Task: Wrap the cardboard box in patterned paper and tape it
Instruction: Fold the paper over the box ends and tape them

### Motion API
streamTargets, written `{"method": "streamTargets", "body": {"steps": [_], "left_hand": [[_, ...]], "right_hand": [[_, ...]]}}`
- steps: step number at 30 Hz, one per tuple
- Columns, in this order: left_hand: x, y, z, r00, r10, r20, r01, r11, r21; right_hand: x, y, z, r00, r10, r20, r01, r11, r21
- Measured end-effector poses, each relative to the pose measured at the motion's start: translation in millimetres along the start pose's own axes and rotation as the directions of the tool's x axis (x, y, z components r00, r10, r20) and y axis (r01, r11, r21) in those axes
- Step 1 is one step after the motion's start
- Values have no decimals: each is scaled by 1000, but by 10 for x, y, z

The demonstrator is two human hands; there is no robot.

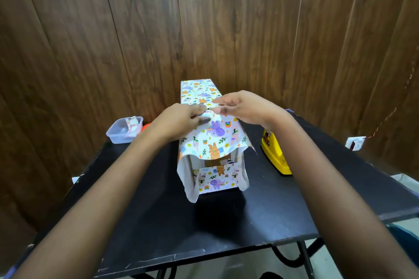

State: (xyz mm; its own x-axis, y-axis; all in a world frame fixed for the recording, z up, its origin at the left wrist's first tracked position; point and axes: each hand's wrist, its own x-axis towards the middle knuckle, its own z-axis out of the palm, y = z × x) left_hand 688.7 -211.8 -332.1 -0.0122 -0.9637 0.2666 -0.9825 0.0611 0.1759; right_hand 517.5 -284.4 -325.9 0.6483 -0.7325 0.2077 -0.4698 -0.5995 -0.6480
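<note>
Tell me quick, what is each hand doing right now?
Left hand: open, pressing the patterned paper.
Right hand: cannot tell whether it pinches anything.

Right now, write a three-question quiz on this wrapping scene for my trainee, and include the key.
1. True or false: the near end of the box is fully covered.
2. The tub sits where? A) left of the box B) right of the box C) on the box
3. Fill in: the left hand and right hand meet over the box's ___ face.
Key: 1 false; 2 A; 3 top.
</note>
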Motion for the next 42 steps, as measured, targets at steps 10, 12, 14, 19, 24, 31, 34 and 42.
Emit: {"method": "streamTargets", "body": {"steps": [10, 12, 14, 19, 24, 31, 34, 42], "left_hand": [[52, 303, 8, 991, 51, 126, -54, 998, 20], [53, 333, 4, 991, 46, 126, -49, 999, 21], [60, 332, 3, 992, 37, 121, -40, 999, 19], [49, 325, 4, 991, 51, 122, -59, 996, 60], [29, 374, 22, 991, 72, 114, -93, 976, 197], [43, 356, 56, 995, 69, 72, -85, 961, 261], [45, 359, 70, 996, 60, 58, -75, 952, 295], [34, 400, 176, 995, 98, -22, -81, 913, 400]], "right_hand": [[-827, 172, 348, 998, -3, -68, 39, 846, 532], [-888, 193, 462, 994, 41, -106, 5, 915, 404], [-876, 163, 602, 961, 114, -251, -38, 956, 290], [-779, 182, 781, 787, 177, -591, -93, 981, 170], [-737, 313, 910, 719, 20, -695, -38, 999, -10], [-717, 503, 970, 558, -216, -801, 132, 976, -172], [-762, 555, 950, 533, -310, -787, 152, 950, -272], [-912, 597, 806, 784, -155, -601, 148, 987, -62]]}}
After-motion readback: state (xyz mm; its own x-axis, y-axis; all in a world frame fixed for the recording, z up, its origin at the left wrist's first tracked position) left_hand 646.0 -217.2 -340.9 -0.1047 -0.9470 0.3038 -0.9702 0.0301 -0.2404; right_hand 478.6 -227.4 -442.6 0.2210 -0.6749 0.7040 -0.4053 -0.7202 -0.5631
